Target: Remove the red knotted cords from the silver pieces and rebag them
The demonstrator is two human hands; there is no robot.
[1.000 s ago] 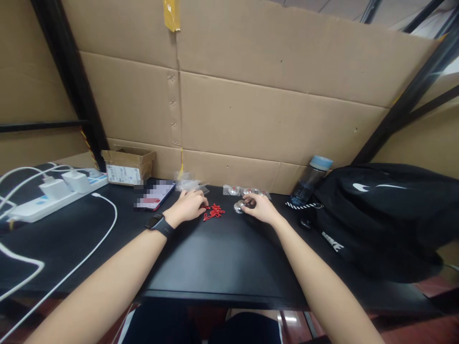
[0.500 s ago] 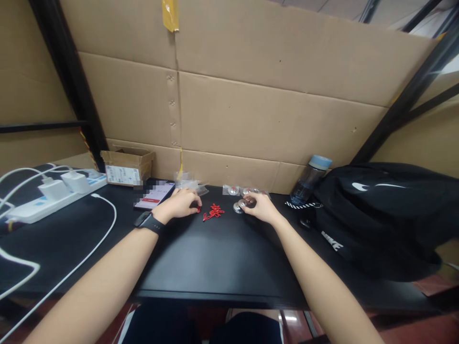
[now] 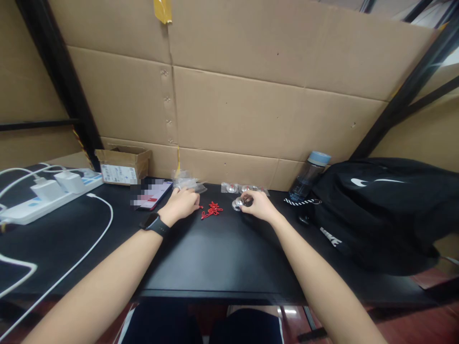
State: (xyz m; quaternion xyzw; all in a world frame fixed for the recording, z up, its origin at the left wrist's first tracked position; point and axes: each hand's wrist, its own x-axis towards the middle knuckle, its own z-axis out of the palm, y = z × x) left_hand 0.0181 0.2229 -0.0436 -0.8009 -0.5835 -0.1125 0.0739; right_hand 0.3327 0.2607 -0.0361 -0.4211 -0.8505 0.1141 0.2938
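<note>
On the black tabletop, my left hand (image 3: 182, 203) wears a black watch and is closed, with a bit of red cord showing at its fingertips. Just to its right lies a small pile of red cord loops (image 3: 212, 210). My right hand (image 3: 258, 204) curls its thumb and fingers around a round silver metal disc (image 3: 244, 202). Another shiny disc (image 3: 235, 205) sits against it on the table. Behind that hand, several discs with red parts lie in clear plastic packets (image 3: 231, 188). Clear plastic bags (image 3: 188, 183) are beyond my left hand.
A phone (image 3: 154, 195) and an open cardboard box (image 3: 124, 165) are at the left, near a white power strip (image 3: 46, 196) with cables. To the right stand a water bottle (image 3: 310, 174) and a black backpack (image 3: 387, 210). A cardboard wall (image 3: 229, 119) closes the back.
The view has shifted slightly. My left fingertips have drawn down over the red cord, so less of it shows. My right hand stays at the discs.
</note>
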